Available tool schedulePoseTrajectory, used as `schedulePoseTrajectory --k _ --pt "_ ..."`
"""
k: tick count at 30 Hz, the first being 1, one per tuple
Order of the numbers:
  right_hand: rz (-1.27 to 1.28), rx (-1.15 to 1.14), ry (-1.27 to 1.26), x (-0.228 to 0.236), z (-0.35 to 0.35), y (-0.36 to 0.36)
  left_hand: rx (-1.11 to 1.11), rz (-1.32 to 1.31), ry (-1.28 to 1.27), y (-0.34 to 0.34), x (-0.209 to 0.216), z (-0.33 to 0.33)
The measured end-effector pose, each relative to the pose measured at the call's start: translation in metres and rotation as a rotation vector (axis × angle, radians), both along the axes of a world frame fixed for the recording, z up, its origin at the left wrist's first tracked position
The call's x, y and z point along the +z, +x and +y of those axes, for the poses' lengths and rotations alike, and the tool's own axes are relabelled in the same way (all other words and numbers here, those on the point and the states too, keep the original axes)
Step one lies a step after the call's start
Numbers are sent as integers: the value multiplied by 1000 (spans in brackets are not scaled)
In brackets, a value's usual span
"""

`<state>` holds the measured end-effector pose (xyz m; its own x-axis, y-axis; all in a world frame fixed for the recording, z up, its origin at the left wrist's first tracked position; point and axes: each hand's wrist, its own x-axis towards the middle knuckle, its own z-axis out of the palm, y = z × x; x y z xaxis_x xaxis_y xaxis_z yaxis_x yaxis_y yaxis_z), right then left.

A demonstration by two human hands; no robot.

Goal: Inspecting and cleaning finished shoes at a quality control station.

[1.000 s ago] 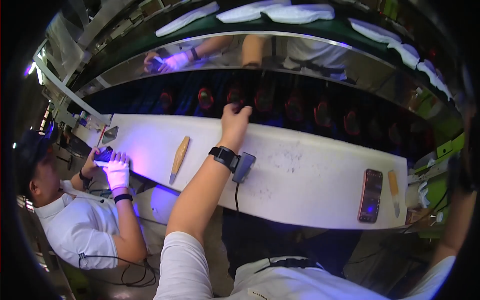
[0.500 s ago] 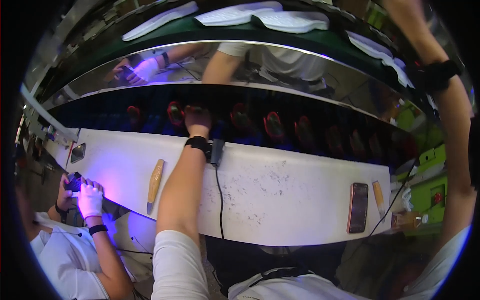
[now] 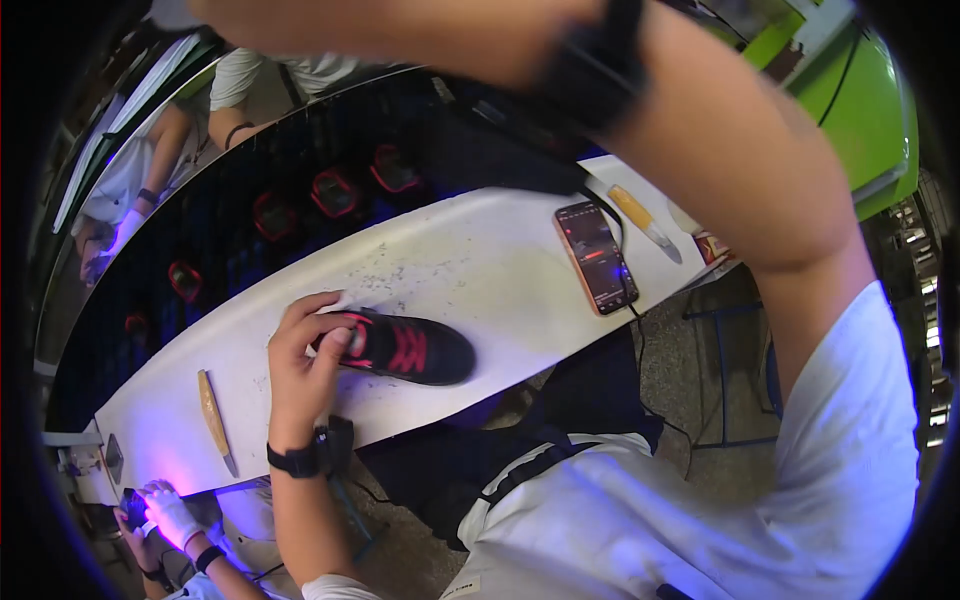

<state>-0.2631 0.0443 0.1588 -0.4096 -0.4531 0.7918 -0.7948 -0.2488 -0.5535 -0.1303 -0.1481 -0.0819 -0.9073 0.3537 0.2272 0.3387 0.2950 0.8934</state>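
On the white worktable [image 3: 500, 250] lies a black shoe [image 3: 440, 352] with red laces, its toe pointing right. My left hand [image 3: 305, 365] grips it at the collar and tongue, thumb and fingers closed around that end. My right arm stretches across the top of the view toward the upper left. There my right hand [image 3: 245, 22] is blurred and partly cut off by the frame edge. Beside it is a pale grey-white piece [image 3: 174, 12], too little of it visible to name. Whether the right fingers are closed on it does not show.
Beyond the table runs a dark channel [image 3: 235, 240] with several red-trimmed shoes. Wooden-handled knives [image 3: 212, 415] and a phone [image 3: 597, 258] lie on the table. A co-worker's gloved hand [image 3: 170, 512] is at lower left, under purple light. Green equipment [image 3: 870, 110] stands at upper right.
My left hand has come out of the dark channel and now holds a black shoe on the table. My right arm has swung from the right side across to the upper left. The view has turned.
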Motion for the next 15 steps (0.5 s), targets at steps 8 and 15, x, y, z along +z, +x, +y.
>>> schedulePoseTrajectory --k 8,15 --pt "-105 -280 125 -119 173 154 143 506 -828 68 6 92" --pt "-666 -233 305 -203 174 210 255 564 -426 18 19 86"
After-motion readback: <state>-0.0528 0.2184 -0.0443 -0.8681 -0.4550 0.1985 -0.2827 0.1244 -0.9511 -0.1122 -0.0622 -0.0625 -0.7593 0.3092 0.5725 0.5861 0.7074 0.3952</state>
